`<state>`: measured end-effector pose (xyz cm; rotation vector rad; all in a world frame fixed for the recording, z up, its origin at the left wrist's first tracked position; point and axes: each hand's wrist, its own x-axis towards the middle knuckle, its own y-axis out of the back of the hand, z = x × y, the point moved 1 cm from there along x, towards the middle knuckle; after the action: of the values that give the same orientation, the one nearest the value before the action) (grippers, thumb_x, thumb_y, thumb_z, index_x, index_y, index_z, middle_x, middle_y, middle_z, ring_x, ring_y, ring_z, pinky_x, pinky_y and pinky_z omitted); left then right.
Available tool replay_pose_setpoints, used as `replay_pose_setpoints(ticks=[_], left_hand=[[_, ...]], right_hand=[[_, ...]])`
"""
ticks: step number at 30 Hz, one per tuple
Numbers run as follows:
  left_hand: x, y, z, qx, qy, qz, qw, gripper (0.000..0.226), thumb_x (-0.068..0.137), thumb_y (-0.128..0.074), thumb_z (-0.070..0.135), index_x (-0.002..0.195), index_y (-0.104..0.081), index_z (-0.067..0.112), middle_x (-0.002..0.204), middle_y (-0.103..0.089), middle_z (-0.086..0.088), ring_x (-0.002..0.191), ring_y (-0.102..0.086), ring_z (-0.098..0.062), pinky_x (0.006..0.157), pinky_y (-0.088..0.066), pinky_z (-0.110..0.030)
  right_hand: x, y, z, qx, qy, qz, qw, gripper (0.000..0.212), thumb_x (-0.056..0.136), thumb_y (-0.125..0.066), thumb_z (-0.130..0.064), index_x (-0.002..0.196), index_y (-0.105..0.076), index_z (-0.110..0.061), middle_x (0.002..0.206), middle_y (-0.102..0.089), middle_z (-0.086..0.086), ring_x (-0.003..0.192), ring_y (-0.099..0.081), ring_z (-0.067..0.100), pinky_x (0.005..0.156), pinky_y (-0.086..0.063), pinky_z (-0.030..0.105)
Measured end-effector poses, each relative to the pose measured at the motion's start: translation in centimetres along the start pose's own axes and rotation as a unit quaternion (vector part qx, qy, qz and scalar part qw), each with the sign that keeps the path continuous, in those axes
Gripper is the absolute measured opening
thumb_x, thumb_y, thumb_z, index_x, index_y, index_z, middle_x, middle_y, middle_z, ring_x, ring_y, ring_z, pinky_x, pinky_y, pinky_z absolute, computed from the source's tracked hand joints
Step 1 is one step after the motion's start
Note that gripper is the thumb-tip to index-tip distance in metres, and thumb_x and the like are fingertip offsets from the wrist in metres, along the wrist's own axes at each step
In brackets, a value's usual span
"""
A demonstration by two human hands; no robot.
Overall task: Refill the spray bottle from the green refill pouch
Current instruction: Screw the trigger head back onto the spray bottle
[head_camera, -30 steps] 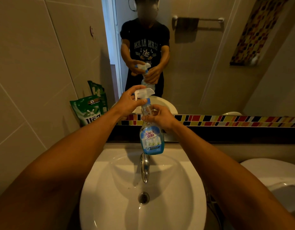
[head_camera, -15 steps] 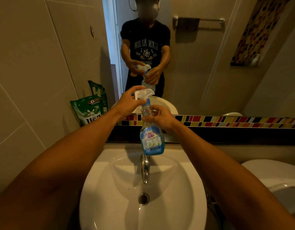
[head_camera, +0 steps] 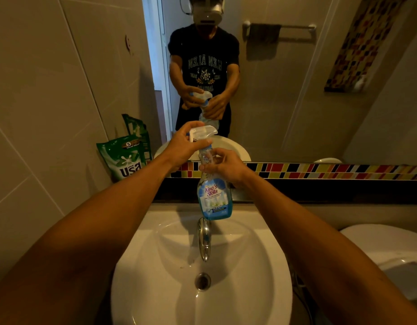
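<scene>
Both hands up over the white sink (head_camera: 261,273), holding the spray bottle (head_camera: 213,198) upright in the air above the chrome faucet (head_camera: 204,240). Left hand (head_camera: 186,146) is curled round the white trigger head (head_camera: 202,132) at the top of the bottle, fingers over the top, thumb across the front near the collar. Right hand (head_camera: 226,166) sits just below and to the right of the left one, fingers wrapped on the clear neck and shoulder of the bottle, thumb tip at the front. The two hands nearly touch at the neck. Cannot tell if the head is loosened or still seated on the neck.

Bottle is clear with a blue label, blue liquid only in the bottom part, rest looks empty. Bottle base hangs just above the faucet top, not touching it as far as visible.

Green refill pouch (head_camera: 124,158) stands well left of the left hand, leaning against the tiled wall at the back corner, on the ledge behind the sink. A second green shape just behind it is likely its mirror reflection.

Beyond the hands, the mirror (head_camera: 296,102) shows the person's reflection with the same grip. Coloured mosaic tile strip (head_camera: 331,171) runs right of the right hand, under the mirror. Drain (head_camera: 202,281) is below the faucet, nearer than the hands. White toilet lid (head_camera: 390,249) far lower right of the right hand.
</scene>
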<state>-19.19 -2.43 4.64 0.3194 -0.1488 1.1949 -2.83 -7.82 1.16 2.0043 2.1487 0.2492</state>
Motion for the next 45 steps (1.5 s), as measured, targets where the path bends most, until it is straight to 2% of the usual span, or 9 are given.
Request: replay_pose_setpoints(ticks=[6, 10, 15, 22, 28, 31, 35, 41, 45], left_hand=[[0.0, 0.0, -0.2, 0.009, -0.021, 0.022, 0.999, 0.056, 0.082, -0.078, 0.009, 0.132, -0.054, 0.016, 0.114, -0.060, 0.005, 0.099, -0.063, -0.010, 0.070, -0.055, -0.017], [0.1, 0.4, -0.5, 0.010, -0.016, 0.013, 1.000, 0.056, 0.083, -0.077, 0.008, 0.133, -0.054, 0.019, 0.120, -0.059, 0.000, 0.105, -0.063, -0.015, 0.072, -0.057, -0.020], [0.2, 0.6, -0.6, 0.016, -0.015, 0.027, 0.999, 0.057, 0.081, -0.079, 0.012, 0.132, -0.053, 0.018, 0.115, -0.058, 0.005, 0.103, -0.064, -0.016, 0.071, -0.057, -0.018], [0.2, 0.3, -0.8, 0.023, -0.028, 0.051, 0.998, 0.056, 0.078, -0.082, 0.009, 0.126, -0.055, 0.016, 0.113, -0.060, 0.001, 0.099, -0.064, -0.017, 0.066, -0.055, -0.016], [0.7, 0.7, -0.5, 0.024, -0.031, 0.034, 0.999, 0.057, 0.076, -0.084, 0.011, 0.126, -0.056, 0.018, 0.118, -0.061, -0.006, 0.098, -0.067, -0.021, 0.067, -0.056, -0.018], [1.1, 0.8, -0.2, 0.017, -0.027, 0.021, 0.999, 0.056, 0.075, -0.084, 0.012, 0.125, -0.058, 0.020, 0.117, -0.062, -0.004, 0.099, -0.068, -0.023, 0.071, -0.058, -0.023], [1.4, 0.8, 0.4, 0.029, -0.016, 0.004, 0.999, 0.056, 0.077, -0.083, 0.013, 0.127, -0.058, 0.020, 0.115, -0.060, -0.001, 0.099, -0.069, -0.023, 0.069, -0.057, -0.021], [0.7, 0.3, 0.1, 0.050, -0.007, -0.025, 0.998, 0.057, 0.081, -0.080, 0.015, 0.131, -0.054, 0.023, 0.120, -0.060, -0.002, 0.105, -0.066, -0.025, 0.070, -0.057, -0.020], [-0.4, -0.4, -1.3, 0.013, 0.019, -0.027, 0.999, 0.078, 0.083, -0.079, 0.020, 0.147, -0.036, 0.033, 0.125, -0.063, -0.004, 0.108, -0.068, -0.017, 0.082, -0.059, -0.028]], right_hand=[[0.2, -0.3, 0.0, -0.013, 0.002, -0.003, 1.000, 0.043, 0.087, -0.082, -0.009, 0.126, -0.064, -0.010, 0.112, -0.075, 0.011, 0.103, -0.074, 0.029, 0.094, -0.061, 0.047], [0.3, -0.2, 0.0, -0.011, 0.005, -0.001, 1.000, 0.041, 0.087, -0.082, -0.009, 0.124, -0.064, -0.011, 0.108, -0.075, 0.008, 0.101, -0.074, 0.027, 0.090, -0.062, 0.043], [0.6, -0.5, 0.1, -0.016, 0.005, 0.002, 1.000, 0.041, 0.087, -0.082, -0.009, 0.124, -0.065, -0.012, 0.108, -0.076, 0.007, 0.100, -0.074, 0.025, 0.091, -0.062, 0.043], [0.6, -0.8, 0.0, -0.027, 0.014, 0.003, 1.000, 0.042, 0.088, -0.081, -0.007, 0.126, -0.063, -0.010, 0.097, -0.073, -0.001, 0.086, -0.072, 0.014, 0.073, -0.060, 0.025], [0.8, -0.3, -0.1, -0.003, 0.017, -0.001, 1.000, 0.039, 0.086, -0.081, -0.004, 0.120, -0.064, -0.012, 0.100, -0.075, 0.004, 0.089, -0.074, 0.019, 0.083, -0.063, 0.035], [1.0, 0.0, -0.1, 0.012, 0.012, 0.000, 1.000, 0.042, 0.084, -0.083, -0.002, 0.123, -0.066, -0.007, 0.103, -0.076, 0.010, 0.093, -0.075, 0.026, 0.085, -0.063, 0.040], [1.0, 0.5, 0.0, 0.024, 0.001, -0.013, 1.000, 0.044, 0.083, -0.085, -0.006, 0.123, -0.068, -0.010, 0.107, -0.077, 0.014, 0.102, -0.075, 0.035, 0.091, -0.062, 0.049], [0.6, 0.6, 1.0, 0.014, -0.001, -0.015, 1.000, 0.040, 0.085, -0.082, -0.005, 0.122, -0.067, -0.012, 0.111, -0.076, 0.014, 0.105, -0.074, 0.033, 0.092, -0.062, 0.048], [0.1, 1.1, 1.9, -0.025, 0.006, 0.004, 1.000, 0.045, 0.086, -0.082, -0.010, 0.127, -0.065, -0.008, 0.106, -0.073, 0.005, 0.101, -0.072, 0.024, 0.091, -0.062, 0.043]])
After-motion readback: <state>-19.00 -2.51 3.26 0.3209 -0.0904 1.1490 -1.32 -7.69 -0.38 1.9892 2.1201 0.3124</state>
